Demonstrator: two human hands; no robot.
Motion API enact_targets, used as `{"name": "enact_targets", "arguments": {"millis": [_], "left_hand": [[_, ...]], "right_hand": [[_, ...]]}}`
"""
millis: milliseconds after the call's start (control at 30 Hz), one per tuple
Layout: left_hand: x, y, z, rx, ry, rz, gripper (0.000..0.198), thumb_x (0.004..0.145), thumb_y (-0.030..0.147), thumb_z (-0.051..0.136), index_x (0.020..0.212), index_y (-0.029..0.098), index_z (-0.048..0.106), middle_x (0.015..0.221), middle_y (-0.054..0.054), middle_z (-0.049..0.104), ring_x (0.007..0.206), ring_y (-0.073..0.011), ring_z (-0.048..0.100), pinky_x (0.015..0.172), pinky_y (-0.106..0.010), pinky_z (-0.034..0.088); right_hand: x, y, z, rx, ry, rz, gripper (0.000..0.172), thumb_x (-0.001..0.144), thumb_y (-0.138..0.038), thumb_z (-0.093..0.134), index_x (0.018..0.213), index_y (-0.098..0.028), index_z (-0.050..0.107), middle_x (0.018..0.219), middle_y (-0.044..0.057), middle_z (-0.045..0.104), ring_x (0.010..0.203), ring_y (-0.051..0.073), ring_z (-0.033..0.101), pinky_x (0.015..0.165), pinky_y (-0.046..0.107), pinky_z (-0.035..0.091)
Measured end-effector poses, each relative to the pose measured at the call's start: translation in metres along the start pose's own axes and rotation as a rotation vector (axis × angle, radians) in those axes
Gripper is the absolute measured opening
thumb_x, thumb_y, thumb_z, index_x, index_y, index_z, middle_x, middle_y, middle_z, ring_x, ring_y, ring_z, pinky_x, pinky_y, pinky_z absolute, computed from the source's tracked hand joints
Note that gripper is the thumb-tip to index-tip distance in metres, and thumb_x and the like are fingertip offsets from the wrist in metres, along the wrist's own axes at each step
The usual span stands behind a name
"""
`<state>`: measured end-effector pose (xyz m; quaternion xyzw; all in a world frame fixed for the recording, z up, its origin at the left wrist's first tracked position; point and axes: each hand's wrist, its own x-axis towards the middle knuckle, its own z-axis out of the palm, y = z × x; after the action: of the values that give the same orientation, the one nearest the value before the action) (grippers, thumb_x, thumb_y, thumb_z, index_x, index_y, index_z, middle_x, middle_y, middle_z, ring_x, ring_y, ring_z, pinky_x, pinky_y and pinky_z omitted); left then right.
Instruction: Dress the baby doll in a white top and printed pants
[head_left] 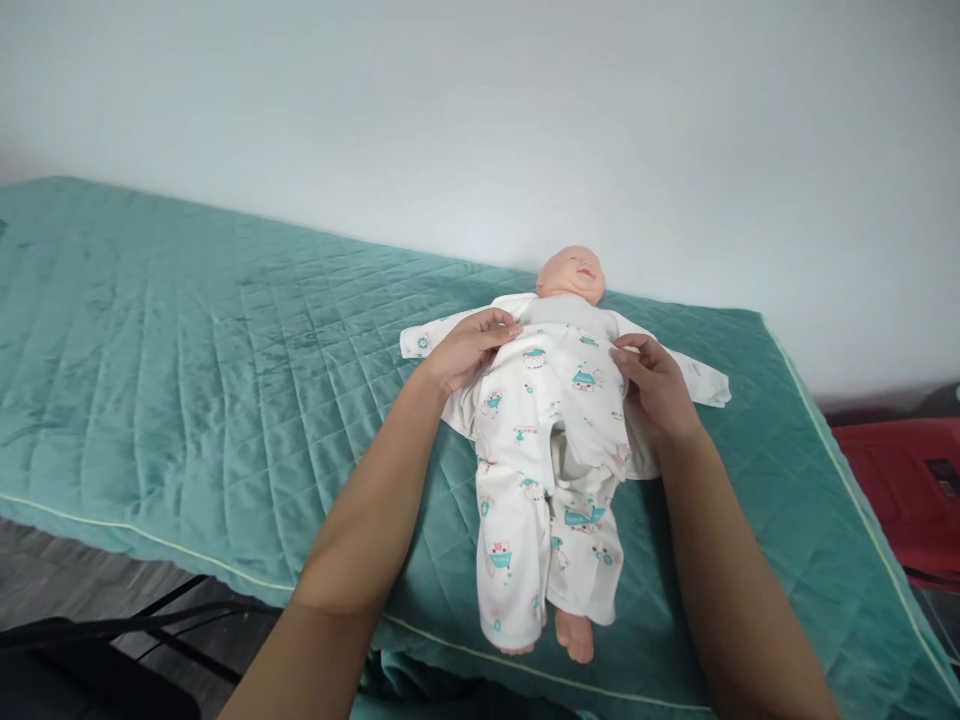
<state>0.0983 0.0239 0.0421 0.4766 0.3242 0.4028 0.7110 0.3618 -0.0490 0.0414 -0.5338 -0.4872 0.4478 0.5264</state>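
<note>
A baby doll [571, 274] lies on its back, its head toward the wall and its feet toward me. White printed pants [517, 490] cover its legs and reach up over the belly. Its top [705, 380] is white with a similar print, the sleeves spread to both sides. My left hand [476, 345] pinches the waistband at the left edge, thumb against fingers. On the other side, my right hand [652, 380] has its thumb and fingers closed on the right edge of the waistband. The doll's bare toes show below the pant legs.
A green quilted cover [225, 380] with pale piping lies under the doll. Behind it rises a white wall [450, 120]. A red object [900, 490] stands beyond the right edge, and a dark metal frame [150, 620] is at the lower left.
</note>
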Motion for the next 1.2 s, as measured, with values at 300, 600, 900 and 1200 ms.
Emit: {"name": "enact_targets", "arguments": {"millis": [300, 600, 900, 1200], "left_hand": [[-0.004, -0.004, 0.001, -0.154, 0.136, 0.031, 0.038, 0.061, 0.026, 0.088, 0.086, 0.017, 0.061, 0.074, 0.005, 0.060, 0.063, -0.0076, 0.054, 0.059, -0.021, 0.040], [-0.010, -0.008, -0.003, -0.027, 0.089, -0.016, 0.032, 0.066, 0.030, 0.084, 0.083, 0.017, 0.061, 0.074, 0.005, 0.056, 0.062, -0.0076, 0.049, 0.056, -0.021, 0.035], [-0.019, 0.001, -0.021, 0.197, -0.198, -0.077, 0.026, 0.070, 0.019, 0.075, 0.092, 0.017, 0.060, 0.077, 0.004, 0.058, 0.066, -0.0074, 0.050, 0.060, -0.020, 0.036], [-0.013, -0.006, -0.021, 0.346, -0.058, -0.050, 0.022, 0.070, 0.027, 0.074, 0.083, 0.016, 0.061, 0.071, 0.004, 0.057, 0.061, -0.0075, 0.049, 0.057, -0.020, 0.036]], "right_hand": [[-0.006, -0.002, -0.010, 0.240, 0.023, -0.005, 0.020, 0.081, -0.041, 0.068, 0.091, -0.027, 0.058, 0.087, 0.001, 0.067, 0.080, 0.022, 0.064, 0.074, 0.036, 0.051], [-0.005, 0.000, -0.023, 0.257, 0.000, 0.172, 0.021, 0.073, -0.035, 0.080, 0.076, -0.023, 0.063, 0.065, -0.004, 0.051, 0.056, 0.012, 0.045, 0.055, 0.026, 0.040], [-0.019, -0.003, -0.039, 0.011, -0.252, 0.219, 0.029, 0.072, -0.036, 0.084, 0.094, -0.022, 0.072, 0.091, 0.000, 0.070, 0.082, 0.015, 0.063, 0.078, 0.027, 0.050], [-0.016, -0.001, -0.029, -0.288, -0.099, 0.142, 0.018, 0.069, -0.028, 0.071, 0.080, -0.020, 0.061, 0.071, -0.004, 0.058, 0.064, 0.012, 0.050, 0.060, 0.025, 0.041]]}}
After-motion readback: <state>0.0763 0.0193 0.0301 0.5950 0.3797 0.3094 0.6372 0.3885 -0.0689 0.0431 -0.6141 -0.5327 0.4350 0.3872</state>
